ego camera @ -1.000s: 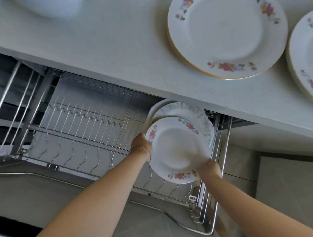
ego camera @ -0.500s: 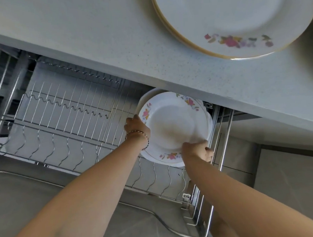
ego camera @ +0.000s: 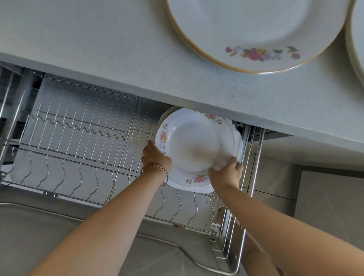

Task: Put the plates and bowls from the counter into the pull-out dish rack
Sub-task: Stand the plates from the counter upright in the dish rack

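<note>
In rack (ego camera: 76, 156): both hands grip floral plate (ego camera: 195, 145).

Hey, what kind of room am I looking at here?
Most likely a home kitchen: a speckled countertop holds stacked floral plates, and beneath it a pull-out wire dish rack is being loaded with another plate.

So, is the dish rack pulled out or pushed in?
Pulled out: the dish rack extends from under the counter, wire slots exposed.
</note>
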`<state>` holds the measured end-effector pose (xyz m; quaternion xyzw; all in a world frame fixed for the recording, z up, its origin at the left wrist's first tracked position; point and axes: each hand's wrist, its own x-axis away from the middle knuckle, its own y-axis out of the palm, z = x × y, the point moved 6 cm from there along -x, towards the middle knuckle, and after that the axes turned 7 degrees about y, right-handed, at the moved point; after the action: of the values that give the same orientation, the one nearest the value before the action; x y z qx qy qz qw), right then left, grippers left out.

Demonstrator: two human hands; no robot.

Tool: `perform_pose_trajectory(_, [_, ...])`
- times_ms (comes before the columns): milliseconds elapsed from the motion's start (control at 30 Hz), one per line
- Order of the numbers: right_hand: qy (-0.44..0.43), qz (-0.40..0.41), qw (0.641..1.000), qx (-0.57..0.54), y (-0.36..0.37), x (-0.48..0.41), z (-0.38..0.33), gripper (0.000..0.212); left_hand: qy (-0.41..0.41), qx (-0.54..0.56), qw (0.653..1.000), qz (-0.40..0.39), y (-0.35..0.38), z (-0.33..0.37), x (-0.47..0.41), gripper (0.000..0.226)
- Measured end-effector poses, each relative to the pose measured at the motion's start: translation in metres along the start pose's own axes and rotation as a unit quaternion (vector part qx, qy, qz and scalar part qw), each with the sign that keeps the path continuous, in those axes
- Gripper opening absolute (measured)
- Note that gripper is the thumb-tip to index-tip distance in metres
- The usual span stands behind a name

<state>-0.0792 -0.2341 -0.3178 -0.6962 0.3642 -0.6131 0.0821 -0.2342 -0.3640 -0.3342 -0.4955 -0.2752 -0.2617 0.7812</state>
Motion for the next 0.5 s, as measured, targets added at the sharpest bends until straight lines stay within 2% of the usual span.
perform_pose_trajectory(67, [-0.006,-0.029,0.996,0.084,-0.002,0.014,-0.004,0.073,0.005,0.025,0.999,0.021,-0.015,0.002,0.01,0.067])
perform_pose_trajectory(100, [-0.02,-0.047,0.99,0.128,-0.005,0.024,-0.008,0.074,0.03,0.043,0.998,0.044,-0.027,0.008,0.019,0.067])
perform_pose_trajectory(167, [-0.102,-0.106,0.967,0.21,-0.015,0.057,-0.028,0.069,0.123,0.088,0.981,0.124,-0.061,0.032,0.049,0.06])
perform_pose_trajectory(200, [-0.164,-0.14,0.946,0.24,-0.023,0.078,-0.043,0.063,0.178,0.106,0.962,0.18,-0.082,0.046,0.068,0.054])
perform_pose_trajectory(267, [-0.289,-0.187,0.898,0.276,-0.049,0.124,-0.077,0.047,0.296,0.126,0.902,0.289,-0.124,0.08,0.108,0.043])
perform_pose_trajectory(333, [-0.379,-0.174,0.864,0.283,-0.088,0.159,-0.116,0.037,0.391,0.128,0.856,0.314,-0.15,0.115,0.133,0.038])
perform_pose_trajectory(367, [-0.413,-0.147,0.857,0.269,-0.109,0.17,-0.139,0.034,0.4,0.133,0.86,0.287,-0.159,0.134,0.137,0.036])
perform_pose_trajectory(400, [-0.445,-0.109,0.856,0.241,-0.131,0.177,-0.163,0.032,0.382,0.137,0.88,0.249,-0.164,0.151,0.132,0.037])
perform_pose_trajectory(500, [-0.491,0.04,0.853,0.173,-0.195,0.164,-0.231,0.035,0.239,0.182,0.941,0.153,-0.169,0.188,0.105,0.034])
